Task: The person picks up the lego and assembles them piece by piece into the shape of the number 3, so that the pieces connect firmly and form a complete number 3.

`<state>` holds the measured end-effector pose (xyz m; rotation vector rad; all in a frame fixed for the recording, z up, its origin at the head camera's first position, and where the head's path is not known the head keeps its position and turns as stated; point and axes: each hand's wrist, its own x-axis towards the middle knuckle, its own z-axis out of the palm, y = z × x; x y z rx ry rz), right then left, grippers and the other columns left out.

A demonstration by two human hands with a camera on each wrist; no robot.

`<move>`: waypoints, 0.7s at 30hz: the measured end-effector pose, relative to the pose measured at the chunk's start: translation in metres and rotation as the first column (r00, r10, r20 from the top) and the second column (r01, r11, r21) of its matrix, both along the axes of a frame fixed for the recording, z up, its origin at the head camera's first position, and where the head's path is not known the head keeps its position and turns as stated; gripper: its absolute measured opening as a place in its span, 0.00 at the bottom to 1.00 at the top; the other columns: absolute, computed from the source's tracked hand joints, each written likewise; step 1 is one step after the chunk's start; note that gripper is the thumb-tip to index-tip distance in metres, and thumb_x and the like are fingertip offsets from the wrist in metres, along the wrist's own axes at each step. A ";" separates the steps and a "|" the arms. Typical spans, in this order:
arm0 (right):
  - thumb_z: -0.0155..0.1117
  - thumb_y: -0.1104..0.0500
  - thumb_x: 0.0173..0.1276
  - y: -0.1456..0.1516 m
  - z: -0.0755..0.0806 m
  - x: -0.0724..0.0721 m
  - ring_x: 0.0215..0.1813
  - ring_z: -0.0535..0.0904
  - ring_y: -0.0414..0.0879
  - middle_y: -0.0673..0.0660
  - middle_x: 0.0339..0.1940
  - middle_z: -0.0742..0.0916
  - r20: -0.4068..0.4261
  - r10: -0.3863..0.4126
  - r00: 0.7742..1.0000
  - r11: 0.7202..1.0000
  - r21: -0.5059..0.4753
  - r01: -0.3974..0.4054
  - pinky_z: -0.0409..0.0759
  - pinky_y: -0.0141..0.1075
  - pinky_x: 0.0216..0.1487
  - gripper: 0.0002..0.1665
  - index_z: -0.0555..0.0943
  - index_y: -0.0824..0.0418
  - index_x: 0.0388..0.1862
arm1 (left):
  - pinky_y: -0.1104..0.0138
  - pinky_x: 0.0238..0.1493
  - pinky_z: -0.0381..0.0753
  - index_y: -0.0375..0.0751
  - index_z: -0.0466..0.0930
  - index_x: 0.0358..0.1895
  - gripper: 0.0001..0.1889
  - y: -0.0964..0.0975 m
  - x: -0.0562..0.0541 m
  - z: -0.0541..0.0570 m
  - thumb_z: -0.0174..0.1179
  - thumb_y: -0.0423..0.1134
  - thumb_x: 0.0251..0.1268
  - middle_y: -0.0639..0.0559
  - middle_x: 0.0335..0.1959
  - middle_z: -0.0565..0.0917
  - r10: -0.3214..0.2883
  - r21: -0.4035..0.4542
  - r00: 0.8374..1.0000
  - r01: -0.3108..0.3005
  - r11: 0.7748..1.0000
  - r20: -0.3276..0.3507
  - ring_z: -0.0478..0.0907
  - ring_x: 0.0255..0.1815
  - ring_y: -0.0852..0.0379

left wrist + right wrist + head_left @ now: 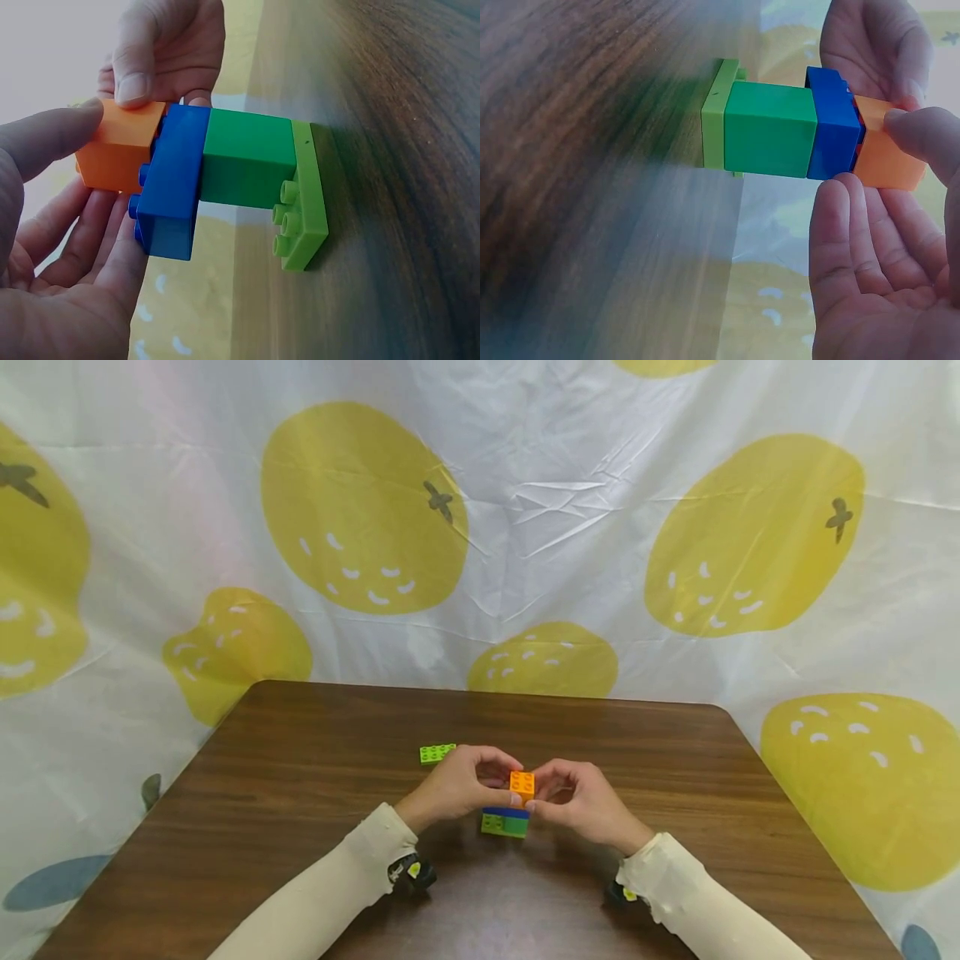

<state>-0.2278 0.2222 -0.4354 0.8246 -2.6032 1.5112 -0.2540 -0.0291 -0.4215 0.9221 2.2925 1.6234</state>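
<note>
An orange toy building brick (522, 787) with studs on top is pinched from the left by my left hand (459, 787) and from the right by my right hand (588, 800). Both thumbs press its near face, with fingers behind. It sits atop a longer blue brick (176, 184), and a narrow gap with studs shows between them in the right wrist view. Below the blue one is a green brick (770, 129), standing on a thin lime plate (307, 202) at the tabletop. The blue brick and the lime plate stick out to the left of the green one.
Another lime plate with studs (435, 754) lies on the brown wooden table (337, 727), just beyond my left hand. Behind the table's far edge hangs a white curtain (555, 543) with yellow fruit prints.
</note>
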 end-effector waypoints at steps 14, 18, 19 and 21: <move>0.84 0.61 0.58 -0.002 -0.001 0.000 0.40 0.90 0.43 0.54 0.40 0.93 -0.020 -0.041 0.999 0.999 0.001 0.041 0.90 0.33 0.45 0.17 0.88 0.59 0.46 | 0.64 0.54 0.89 0.42 0.87 0.57 0.19 -0.006 -0.004 -0.001 0.75 0.40 0.65 0.46 0.53 0.90 0.036 0.078 0.996 -0.042 0.996 0.077 0.88 0.52 0.54; 0.83 0.61 0.57 -0.003 0.001 -0.001 0.39 0.90 0.42 0.53 0.39 0.93 -0.038 -0.038 0.999 0.999 0.035 0.039 0.90 0.33 0.45 0.17 0.89 0.57 0.45 | 0.64 0.54 0.89 0.40 0.87 0.58 0.19 -0.007 -0.004 -0.003 0.75 0.41 0.66 0.46 0.53 0.90 0.023 0.066 0.997 -0.028 0.997 0.074 0.88 0.51 0.54; 0.83 0.61 0.57 -0.004 0.001 -0.001 0.39 0.90 0.42 0.53 0.39 0.93 -0.042 -0.035 0.999 0.999 0.039 0.036 0.90 0.33 0.45 0.16 0.89 0.57 0.45 | 0.64 0.53 0.89 0.40 0.87 0.58 0.19 -0.008 -0.004 -0.004 0.75 0.41 0.66 0.46 0.53 0.90 0.019 0.063 0.997 -0.023 0.998 0.070 0.88 0.51 0.55; 0.83 0.62 0.57 -0.004 0.002 -0.002 0.39 0.90 0.41 0.53 0.39 0.93 -0.048 -0.029 0.998 0.998 0.045 0.032 0.90 0.33 0.44 0.16 0.89 0.57 0.44 | 0.64 0.53 0.89 0.40 0.88 0.57 0.18 -0.008 -0.004 -0.004 0.75 0.41 0.66 0.46 0.52 0.90 0.009 0.057 0.998 -0.012 0.998 0.059 0.88 0.50 0.55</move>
